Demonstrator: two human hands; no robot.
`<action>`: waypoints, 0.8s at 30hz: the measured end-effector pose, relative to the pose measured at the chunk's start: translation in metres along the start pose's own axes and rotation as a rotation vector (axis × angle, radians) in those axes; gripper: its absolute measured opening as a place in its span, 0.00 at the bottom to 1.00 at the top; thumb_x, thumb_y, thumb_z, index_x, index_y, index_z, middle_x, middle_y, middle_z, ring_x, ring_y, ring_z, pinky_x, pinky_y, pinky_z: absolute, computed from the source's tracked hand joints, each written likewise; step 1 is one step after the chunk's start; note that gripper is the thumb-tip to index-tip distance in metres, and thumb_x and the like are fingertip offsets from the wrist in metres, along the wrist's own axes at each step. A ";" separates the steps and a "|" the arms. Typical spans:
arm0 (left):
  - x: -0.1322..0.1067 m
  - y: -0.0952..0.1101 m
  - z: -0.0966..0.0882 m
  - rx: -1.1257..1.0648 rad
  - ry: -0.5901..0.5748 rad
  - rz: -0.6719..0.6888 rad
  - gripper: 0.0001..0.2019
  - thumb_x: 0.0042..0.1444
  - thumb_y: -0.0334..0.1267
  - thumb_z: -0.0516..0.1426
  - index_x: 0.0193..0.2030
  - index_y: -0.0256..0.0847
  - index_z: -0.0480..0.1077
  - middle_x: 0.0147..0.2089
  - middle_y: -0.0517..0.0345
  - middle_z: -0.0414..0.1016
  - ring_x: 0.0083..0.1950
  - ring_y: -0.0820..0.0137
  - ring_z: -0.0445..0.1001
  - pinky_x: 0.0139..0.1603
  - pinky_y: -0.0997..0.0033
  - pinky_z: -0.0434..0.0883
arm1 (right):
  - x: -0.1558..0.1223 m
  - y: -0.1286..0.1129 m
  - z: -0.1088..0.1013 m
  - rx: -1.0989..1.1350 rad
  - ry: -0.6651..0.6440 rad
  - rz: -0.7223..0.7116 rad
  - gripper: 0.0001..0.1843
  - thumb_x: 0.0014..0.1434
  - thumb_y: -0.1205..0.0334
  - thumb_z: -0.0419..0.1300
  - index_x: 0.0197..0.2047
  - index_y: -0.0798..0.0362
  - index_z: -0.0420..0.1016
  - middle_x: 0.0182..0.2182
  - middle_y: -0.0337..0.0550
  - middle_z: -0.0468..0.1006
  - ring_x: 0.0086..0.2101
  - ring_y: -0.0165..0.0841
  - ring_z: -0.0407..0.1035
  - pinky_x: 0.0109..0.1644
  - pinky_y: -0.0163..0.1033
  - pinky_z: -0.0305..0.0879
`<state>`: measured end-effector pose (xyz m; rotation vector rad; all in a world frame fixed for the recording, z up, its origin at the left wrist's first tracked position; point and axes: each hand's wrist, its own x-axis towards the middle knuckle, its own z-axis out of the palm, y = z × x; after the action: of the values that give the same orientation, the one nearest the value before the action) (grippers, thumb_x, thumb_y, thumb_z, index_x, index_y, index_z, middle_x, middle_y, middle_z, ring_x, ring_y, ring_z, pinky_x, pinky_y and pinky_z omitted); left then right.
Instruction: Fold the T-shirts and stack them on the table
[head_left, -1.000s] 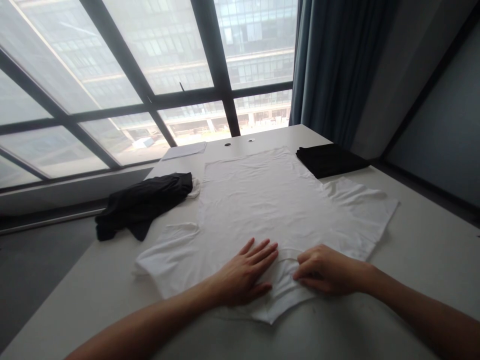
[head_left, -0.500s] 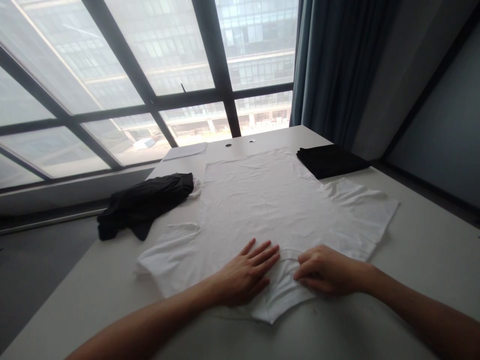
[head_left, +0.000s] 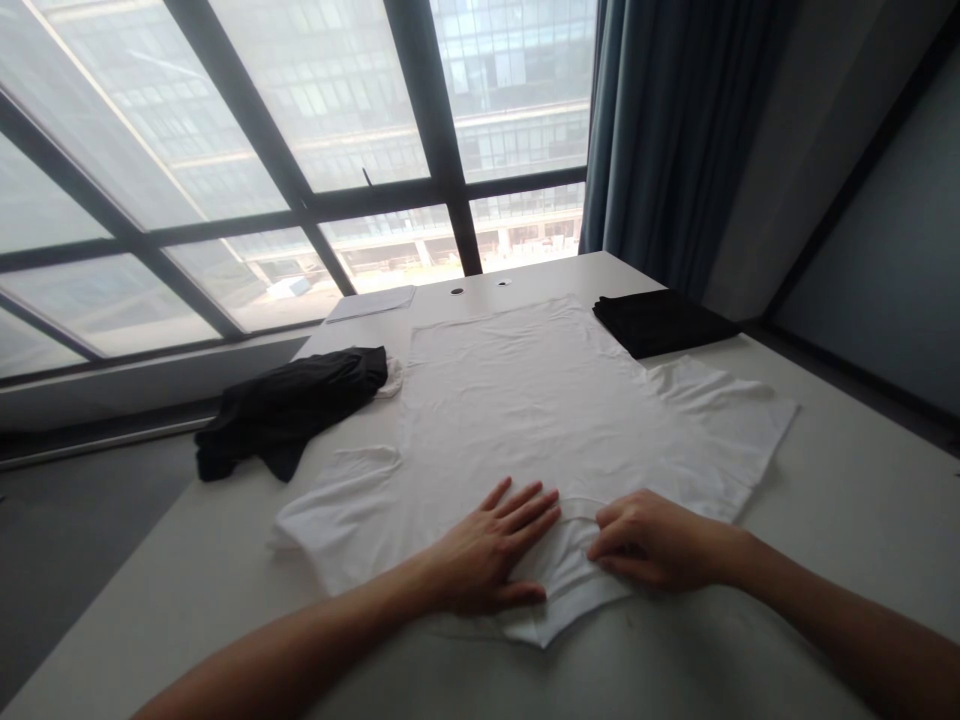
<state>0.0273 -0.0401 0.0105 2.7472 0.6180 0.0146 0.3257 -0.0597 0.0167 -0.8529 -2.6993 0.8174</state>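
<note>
A white T-shirt [head_left: 525, 400] lies spread flat on a pale table [head_left: 847, 500], its collar end toward me and its sleeves out to both sides. My left hand [head_left: 491, 545] rests flat on the cloth near the collar, fingers stretched out. Just to its right, my right hand [head_left: 649, 540] has its fingers curled and pinches a fold of the collar area.
A crumpled black garment [head_left: 289, 405] hangs over the table's left edge. A folded black garment [head_left: 660, 318] sits at the back right. A sheet of paper [head_left: 371, 300] lies at the far edge by the window; a dark curtain [head_left: 675, 130] hangs to the right.
Almost nothing differs; my left thumb has shifted slightly along the cloth while both hands stay at the collar.
</note>
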 end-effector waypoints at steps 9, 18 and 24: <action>0.001 0.001 -0.002 0.015 -0.008 -0.001 0.42 0.66 0.62 0.50 0.78 0.48 0.36 0.78 0.51 0.42 0.77 0.51 0.42 0.75 0.43 0.39 | 0.001 0.003 -0.006 0.017 0.175 0.072 0.12 0.65 0.62 0.58 0.48 0.50 0.81 0.34 0.42 0.79 0.32 0.30 0.70 0.39 0.35 0.61; 0.002 -0.003 0.002 0.044 -0.010 0.004 0.42 0.67 0.60 0.50 0.78 0.48 0.35 0.78 0.52 0.40 0.77 0.51 0.42 0.75 0.42 0.40 | -0.002 0.021 -0.018 0.055 0.340 0.177 0.10 0.65 0.62 0.58 0.44 0.51 0.81 0.35 0.43 0.81 0.34 0.32 0.73 0.41 0.36 0.65; 0.002 -0.004 0.002 0.040 -0.011 0.001 0.41 0.67 0.60 0.51 0.78 0.49 0.35 0.78 0.52 0.40 0.77 0.51 0.42 0.75 0.42 0.40 | -0.016 0.068 -0.038 -0.008 0.708 0.428 0.12 0.63 0.60 0.58 0.44 0.52 0.81 0.38 0.45 0.83 0.35 0.35 0.75 0.40 0.38 0.69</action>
<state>0.0279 -0.0366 0.0076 2.7840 0.6197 -0.0130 0.3832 -0.0057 0.0099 -1.4252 -1.9287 0.4422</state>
